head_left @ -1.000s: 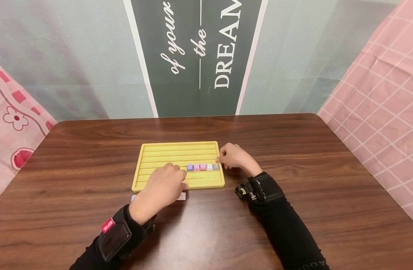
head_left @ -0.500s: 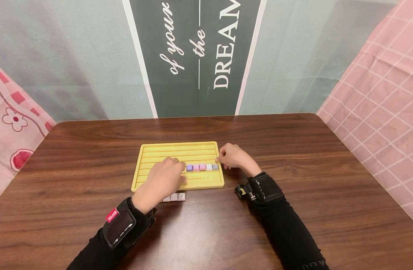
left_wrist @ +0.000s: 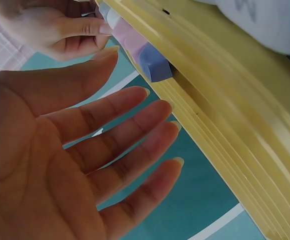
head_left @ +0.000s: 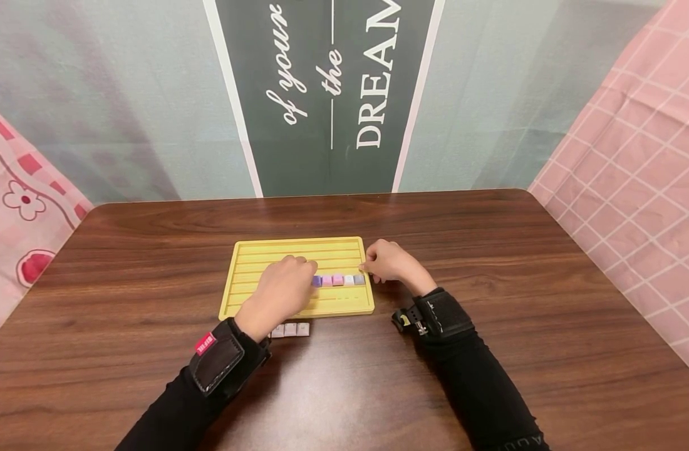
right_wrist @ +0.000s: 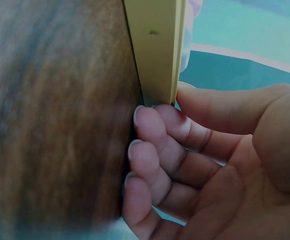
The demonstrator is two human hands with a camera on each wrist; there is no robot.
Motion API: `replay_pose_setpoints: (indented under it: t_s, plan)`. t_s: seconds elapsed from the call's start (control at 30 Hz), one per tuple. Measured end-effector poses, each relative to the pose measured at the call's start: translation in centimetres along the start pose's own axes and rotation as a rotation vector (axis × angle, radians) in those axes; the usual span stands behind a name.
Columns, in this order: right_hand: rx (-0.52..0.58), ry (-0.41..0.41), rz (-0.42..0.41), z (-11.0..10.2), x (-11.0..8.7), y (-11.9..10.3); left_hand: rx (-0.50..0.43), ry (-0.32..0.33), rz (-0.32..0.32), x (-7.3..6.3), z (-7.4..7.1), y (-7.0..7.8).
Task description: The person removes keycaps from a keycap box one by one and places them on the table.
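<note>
Recorded left hand, fingers apart, near pastel blocky plastic keycaps rowed in ridged yellow plastic tray, pinched at its edge by right hand; likely risked toppled keycaps through a fingertip nudge.

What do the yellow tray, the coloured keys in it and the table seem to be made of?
The tray: probably plastic, satin finish; evenly yellow with straight ridges. The coloured keys: likely matte plastic; smooth, solid colours, softened edges. The table: wood or wood-look laminate, slightly glossy; dark grain and pale sheen don't settle which.
</note>
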State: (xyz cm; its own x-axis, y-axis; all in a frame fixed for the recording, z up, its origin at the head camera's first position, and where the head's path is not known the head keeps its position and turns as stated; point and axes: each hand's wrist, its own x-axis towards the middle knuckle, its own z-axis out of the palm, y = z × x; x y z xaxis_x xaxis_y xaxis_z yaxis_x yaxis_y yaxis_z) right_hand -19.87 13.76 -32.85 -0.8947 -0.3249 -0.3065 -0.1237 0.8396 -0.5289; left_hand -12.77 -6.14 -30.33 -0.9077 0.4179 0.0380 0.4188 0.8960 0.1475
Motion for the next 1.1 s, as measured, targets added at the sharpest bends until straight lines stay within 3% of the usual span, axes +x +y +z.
replay_pose_setpoints:
  t_s: [0.63, 1.1]
  plan:
    - [0.018, -0.004, 0.005, 0.0, 0.0, 0.0, 0.053, -0.075, -0.037, 1.3, 1.1, 0.0]
    - [0.012, -0.002, 0.011, 0.0, 0.0, 0.0, 0.088, -0.096, -0.048, 1.8, 0.9, 0.4]
